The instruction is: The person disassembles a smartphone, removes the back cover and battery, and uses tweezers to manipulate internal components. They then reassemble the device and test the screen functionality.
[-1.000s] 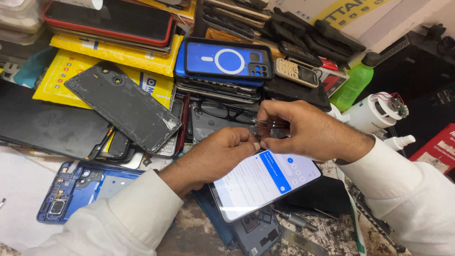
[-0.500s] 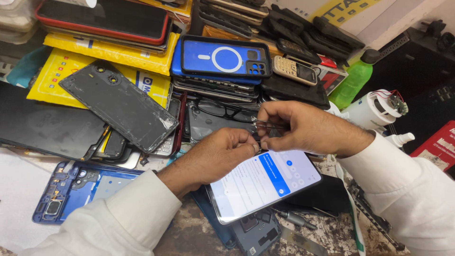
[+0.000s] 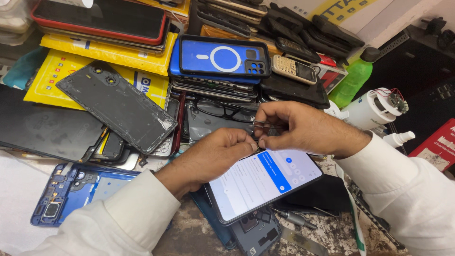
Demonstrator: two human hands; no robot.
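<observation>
At the lower left of the frame a blue phone frame (image 3: 71,192) lies stripped open on the bench; above it a cracked black back cover (image 3: 116,111) rests aslant across yellow packets (image 3: 102,57) with blue label patches. Moving toward the centre, the left hand (image 3: 213,154) comes in from the lower left, its fingertips pinched narrow against a thin metal tool (image 3: 265,125) — probably tweezers, though it is too slim to be sure. The lit phone (image 3: 263,182) sits tilted, screen up, just below both hands, so they can work at its top edge. The right hand (image 3: 296,128) closes on the same tool from the other side. Behind, a blue case (image 3: 220,57) with a white ring tops a stack; at the upper right stand a green bottle (image 3: 353,80) and a white bottle (image 3: 365,109) — and a red box (image 3: 438,144) at the edge.
</observation>
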